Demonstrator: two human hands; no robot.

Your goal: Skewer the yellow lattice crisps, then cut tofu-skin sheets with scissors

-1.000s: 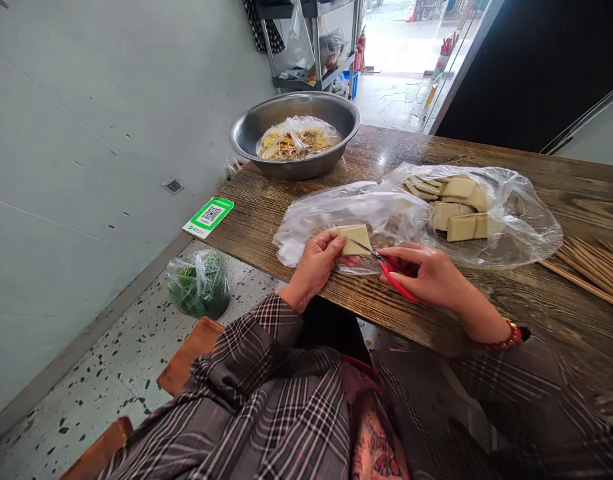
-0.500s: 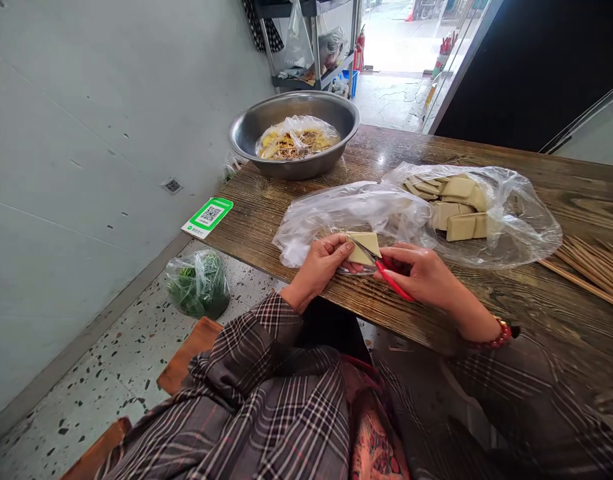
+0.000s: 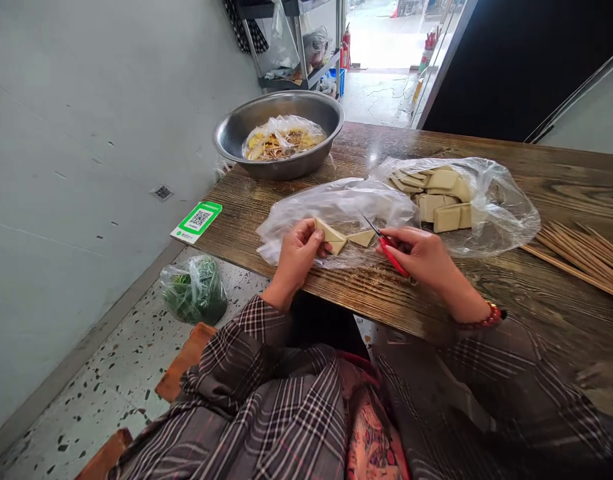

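Pale beige tofu pieces (image 3: 329, 236) are pinched between the thumb and fingers of my left hand (image 3: 300, 248), above the near edge of a crumpled clear plastic bag (image 3: 331, 197). A triangular tofu piece (image 3: 362, 237) lies just to the right, over the bag. My right hand (image 3: 417, 257) is closed on red-handled scissors (image 3: 392, 256), whose dark blades point up and left, apart from the piece in my left hand. Further right, a second clear bag (image 3: 511, 223) holds several beige tofu slabs (image 3: 449, 217).
A steel basin (image 3: 281, 167) with bagged yellow food stands at the back left. Thin wooden sticks (image 3: 581, 257) lie at the right. A green code card (image 3: 197, 221) sits on the table's left corner. Bagged greens (image 3: 196, 290) rest on the floor.
The tofu square between the hands is now in separate pieces. My left hand has turned and drawn left with some of them, and the scissors have come away from the tofu. The view has shifted slightly.
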